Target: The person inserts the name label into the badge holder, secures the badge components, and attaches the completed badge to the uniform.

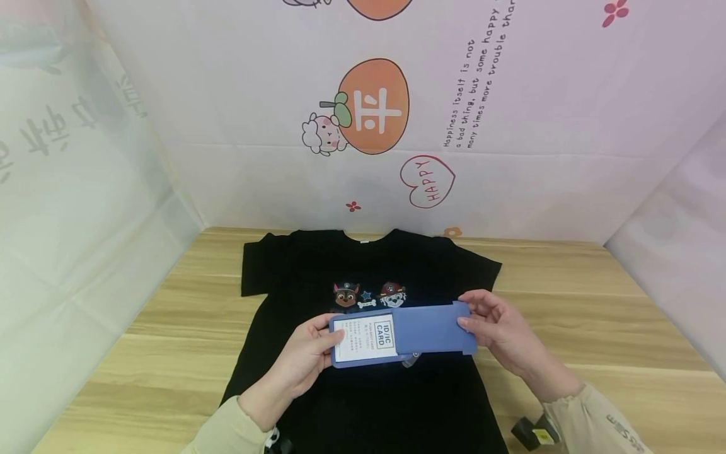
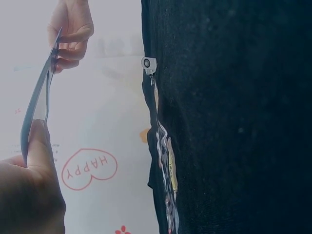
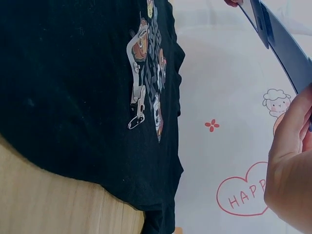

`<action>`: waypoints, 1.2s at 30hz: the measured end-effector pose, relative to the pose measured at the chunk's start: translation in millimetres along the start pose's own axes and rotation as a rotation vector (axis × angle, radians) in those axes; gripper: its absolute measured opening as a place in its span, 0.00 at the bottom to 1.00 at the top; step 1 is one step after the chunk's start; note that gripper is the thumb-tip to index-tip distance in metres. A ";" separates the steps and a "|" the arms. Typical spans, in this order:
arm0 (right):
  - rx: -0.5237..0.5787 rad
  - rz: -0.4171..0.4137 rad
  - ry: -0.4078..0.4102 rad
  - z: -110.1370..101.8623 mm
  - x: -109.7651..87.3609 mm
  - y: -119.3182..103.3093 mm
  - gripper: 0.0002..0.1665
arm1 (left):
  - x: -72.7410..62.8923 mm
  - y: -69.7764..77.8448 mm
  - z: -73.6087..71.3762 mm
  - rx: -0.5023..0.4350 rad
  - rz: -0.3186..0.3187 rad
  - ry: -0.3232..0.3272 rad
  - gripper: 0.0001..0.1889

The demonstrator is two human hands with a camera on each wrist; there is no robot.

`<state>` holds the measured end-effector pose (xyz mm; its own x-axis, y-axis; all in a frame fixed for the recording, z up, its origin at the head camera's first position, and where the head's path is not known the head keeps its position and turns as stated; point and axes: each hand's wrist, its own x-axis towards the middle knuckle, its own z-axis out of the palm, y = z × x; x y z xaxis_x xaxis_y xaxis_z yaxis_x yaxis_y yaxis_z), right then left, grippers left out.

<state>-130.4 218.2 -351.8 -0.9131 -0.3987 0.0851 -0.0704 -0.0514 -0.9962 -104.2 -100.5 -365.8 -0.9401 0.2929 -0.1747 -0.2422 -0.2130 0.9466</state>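
Observation:
A blue sliding card holder point(image 1: 433, 329) is held level above a black T-shirt point(image 1: 363, 403) in the head view. Its cover part is slid out to the right, baring a white card point(image 1: 363, 339) printed "ID/IC CARD". My left hand point(image 1: 306, 353) pinches the left end, thumb on the card's face. With thumb and fingers my right hand point(image 1: 505, 334) grips the cover's right end. In the left wrist view the holder point(image 2: 36, 102) shows edge-on between both hands. The right wrist view catches the holder point(image 3: 287, 48) at its upper right corner.
The T-shirt lies spread on a wooden table point(image 1: 595, 315), its cartoon dog print point(image 1: 346, 294) partly behind the holder. White printed curtains point(image 1: 255, 126) stand behind and at both sides. A small black object with a yellow label point(image 1: 533, 433) is by the right sleeve.

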 end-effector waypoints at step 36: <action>0.013 -0.005 0.008 2.0 0.7 6.9 0.15 | 0.5 -1.2 0.8 0.000 0.001 0.000 0.20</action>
<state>-130.7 215.7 -358.6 -0.9158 -0.3914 0.0899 -0.0698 -0.0652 -0.9954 -104.2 -99.3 -366.9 -0.9403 0.2927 -0.1735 -0.2411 -0.2132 0.9468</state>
